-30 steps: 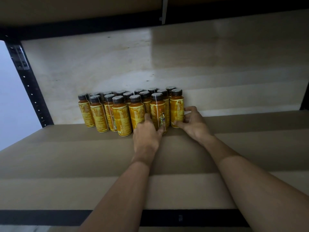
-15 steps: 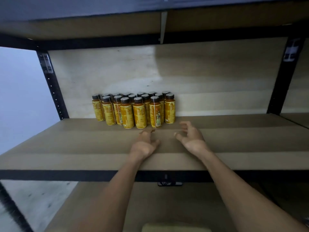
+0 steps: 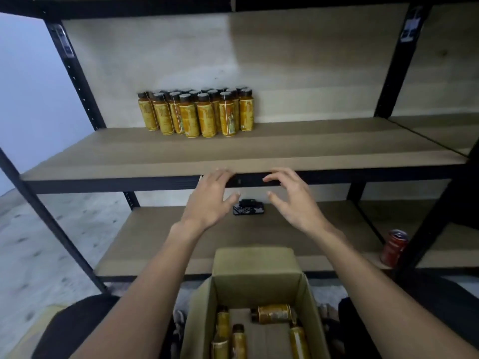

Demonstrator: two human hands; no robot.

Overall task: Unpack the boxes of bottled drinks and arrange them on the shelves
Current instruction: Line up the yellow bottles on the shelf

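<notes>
Bottles (image 3: 197, 114) yellow-gold labels, dark caps; shelf (image 3: 285, 149) tan wood, black frame; box (image 3: 255, 283) brown; can (image 3: 394, 247) right of box, red.

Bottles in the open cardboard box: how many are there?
5 bottles visible: one lying sideways at the back, three along the left, one at the right. The box is cut off by the frame edge, so more may be hidden.

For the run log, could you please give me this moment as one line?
left hand open, empty | right hand open, empty | bottle cluster upright on upper shelf | box: loose bottles inside
</notes>
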